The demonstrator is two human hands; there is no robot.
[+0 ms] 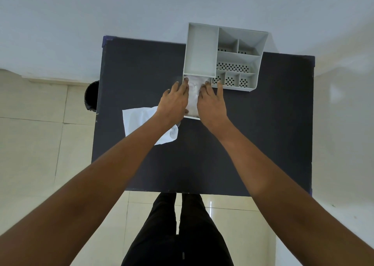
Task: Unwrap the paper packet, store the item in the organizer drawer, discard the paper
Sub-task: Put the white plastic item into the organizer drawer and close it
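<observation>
A grey organizer [222, 55] with several compartments stands at the far edge of the dark table [202, 154]. Its drawer [191, 117] is pulled out toward me at the lower left. A white item [193, 94] lies inside the drawer. My left hand [174, 102] and my right hand [212, 102] rest flat on either side of the item, fingers spread and pressing on it. The unfolded white paper [137, 120] lies on the table left of the drawer, partly under my left forearm.
A dark round bin [92, 96] stands on the tiled floor just beyond the table's left edge. A pale wall rises behind the table. My legs in black trousers show below the near edge.
</observation>
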